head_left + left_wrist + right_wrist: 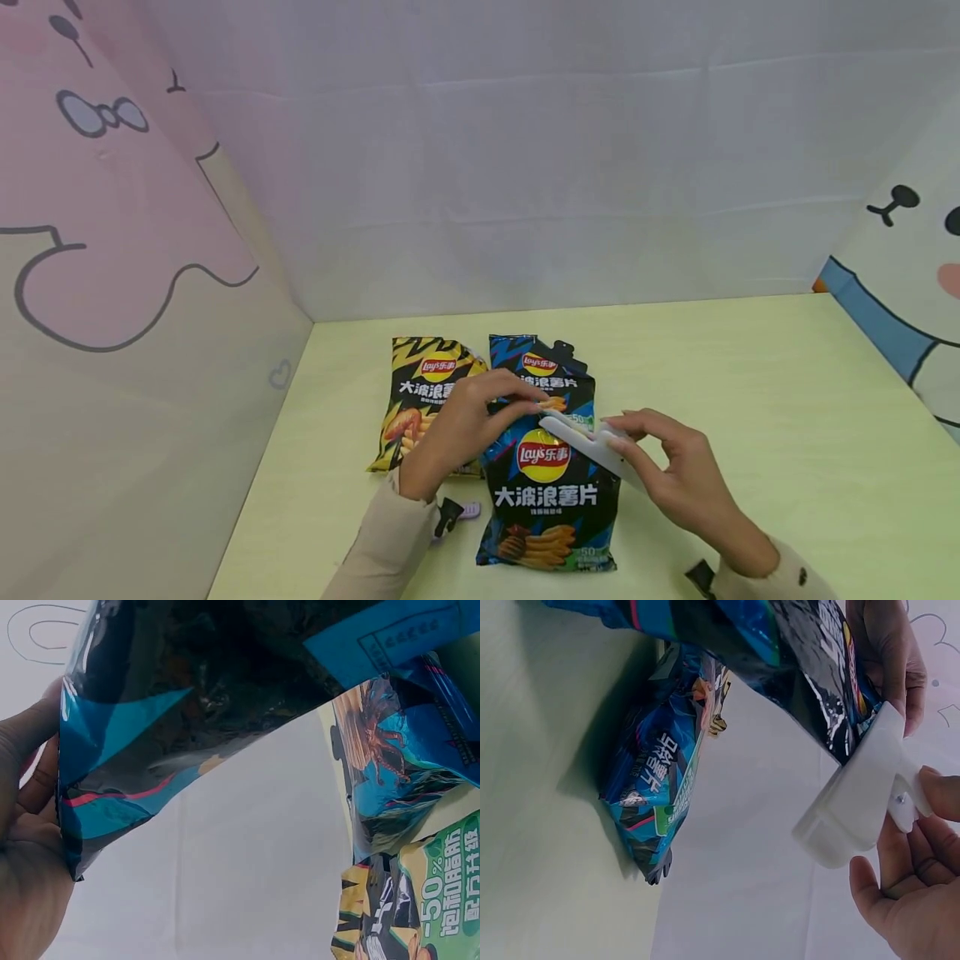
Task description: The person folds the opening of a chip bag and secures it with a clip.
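Observation:
A black and blue Lay's chip bag (551,533) is held up at its top edge by my left hand (480,408), whose thumb and fingers pinch the upper left corner. At the bag's upper right corner sits a white bag clip (596,447), slanting across the top edge. My right hand (686,471) pinches the outer end of this clip between thumb and fingers. In the right wrist view, the white clip (859,795) covers the bag's corner. The left wrist view shows the bag's dark back (202,697) beside my left palm (34,855).
Behind lies a second blue and black chip bag (506,354) with a black clip (570,357) on its upper right corner. A yellow chip bag (408,396) lies to its left. A small purple object (470,510) lies by my left sleeve. White cloth walls (525,183) border the pale table (750,375).

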Motion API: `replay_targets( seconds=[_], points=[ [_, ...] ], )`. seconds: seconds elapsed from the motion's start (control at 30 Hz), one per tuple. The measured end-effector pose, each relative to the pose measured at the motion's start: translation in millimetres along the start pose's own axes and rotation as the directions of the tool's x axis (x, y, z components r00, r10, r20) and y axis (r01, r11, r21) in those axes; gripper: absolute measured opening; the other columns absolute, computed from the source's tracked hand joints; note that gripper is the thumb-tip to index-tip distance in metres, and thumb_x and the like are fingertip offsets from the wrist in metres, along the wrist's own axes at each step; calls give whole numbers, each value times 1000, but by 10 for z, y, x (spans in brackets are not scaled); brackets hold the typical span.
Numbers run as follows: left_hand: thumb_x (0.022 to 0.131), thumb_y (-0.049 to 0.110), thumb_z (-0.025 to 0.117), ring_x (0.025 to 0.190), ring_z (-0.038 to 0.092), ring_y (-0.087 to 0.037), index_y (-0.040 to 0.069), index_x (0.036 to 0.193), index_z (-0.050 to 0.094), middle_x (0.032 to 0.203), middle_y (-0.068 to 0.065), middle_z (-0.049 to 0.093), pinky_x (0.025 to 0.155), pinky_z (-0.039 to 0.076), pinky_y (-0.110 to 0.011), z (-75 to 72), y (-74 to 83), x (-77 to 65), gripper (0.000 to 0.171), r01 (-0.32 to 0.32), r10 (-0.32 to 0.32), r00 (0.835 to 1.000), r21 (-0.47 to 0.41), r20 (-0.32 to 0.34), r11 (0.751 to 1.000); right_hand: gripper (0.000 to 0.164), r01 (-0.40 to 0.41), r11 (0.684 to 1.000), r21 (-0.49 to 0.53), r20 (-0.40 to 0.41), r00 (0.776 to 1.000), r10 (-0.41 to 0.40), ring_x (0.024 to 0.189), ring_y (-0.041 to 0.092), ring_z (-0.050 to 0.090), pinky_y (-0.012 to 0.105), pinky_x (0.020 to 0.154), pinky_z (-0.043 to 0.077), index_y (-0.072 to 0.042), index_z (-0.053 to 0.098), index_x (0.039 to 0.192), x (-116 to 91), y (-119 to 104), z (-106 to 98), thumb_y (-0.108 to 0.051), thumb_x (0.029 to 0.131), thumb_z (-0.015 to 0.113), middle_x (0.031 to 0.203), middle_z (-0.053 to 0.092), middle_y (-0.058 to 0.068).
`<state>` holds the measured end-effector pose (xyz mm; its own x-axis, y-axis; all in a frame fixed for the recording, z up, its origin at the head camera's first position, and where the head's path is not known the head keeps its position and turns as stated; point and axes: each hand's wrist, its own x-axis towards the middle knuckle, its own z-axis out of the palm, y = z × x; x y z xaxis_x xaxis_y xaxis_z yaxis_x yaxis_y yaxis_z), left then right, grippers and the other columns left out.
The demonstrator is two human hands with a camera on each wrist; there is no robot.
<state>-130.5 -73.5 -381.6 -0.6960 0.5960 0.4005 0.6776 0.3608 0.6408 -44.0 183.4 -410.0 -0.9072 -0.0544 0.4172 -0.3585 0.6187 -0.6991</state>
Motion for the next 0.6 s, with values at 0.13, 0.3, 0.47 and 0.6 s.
replay_targets(
  seconds=[0.13,0.3,0.47,0.6],
  points=[
    [95,14,68,100,72,-12,14,105,77,108,0,77,91,58,-24,-3,5,-3,14,3,-3,1000,-17,-7,1000,26,9,1000,18,-1,1000,-9,81,0,61,12,77,51,-15,76,106,16,-6,14,0,85,76,95,74,-5],
    [94,13,69,103,72,-13,14,106,77,109,0,77,93,58,-26,-5,14,-13,14,12,-13,1000,-29,-25,1000,26,30,999,42,1,1000,-30,81,0,62,15,76,52,-15,76,107,50,-20,15,1,86,76,95,75,-4],
    [93,12,70,103,72,-15,13,104,77,106,-1,78,93,58,-27,-3,15,-26,13,3,-4,998,-24,-57,1000,26,39,998,43,5,999,-39,81,0,62,16,75,53,-16,76,107,70,-36,9,0,86,75,95,75,-4],
    [93,11,70,103,72,-15,13,102,77,105,-1,78,93,58,-28,-5,16,-38,12,12,-14,998,-22,-65,1000,24,23,999,42,11,1000,-24,89,-2,64,11,82,51,-16,76,106,72,-26,12,-1,87,76,95,75,-6]
  ],
)
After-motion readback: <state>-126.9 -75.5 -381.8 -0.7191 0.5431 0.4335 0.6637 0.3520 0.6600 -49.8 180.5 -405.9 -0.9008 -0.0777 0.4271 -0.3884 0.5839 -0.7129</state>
